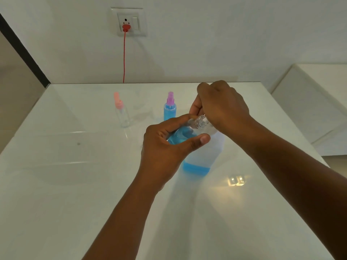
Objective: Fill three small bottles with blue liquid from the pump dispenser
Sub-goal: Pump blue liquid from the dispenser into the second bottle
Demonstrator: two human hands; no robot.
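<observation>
My left hand (165, 145) grips a small clear bottle (180, 135), tilted, partly full of blue liquid, with its open neck pointing up to the right. My right hand (221, 107) is curled over the pump head of the large white dispenser (204, 156), right at the bottle's neck; the pump head is hidden under it. Blue liquid shows low in the dispenser. Behind stand a small bottle with a purple spray cap (170, 107), full of blue liquid, and an empty clear bottle with a pink spray cap (122, 111).
Everything stands on a glossy white table (75, 184) against a white wall. A red cord (124, 57) hangs from a wall socket (128, 22) down behind the table's back edge. A white cabinet (309, 102) is at the right.
</observation>
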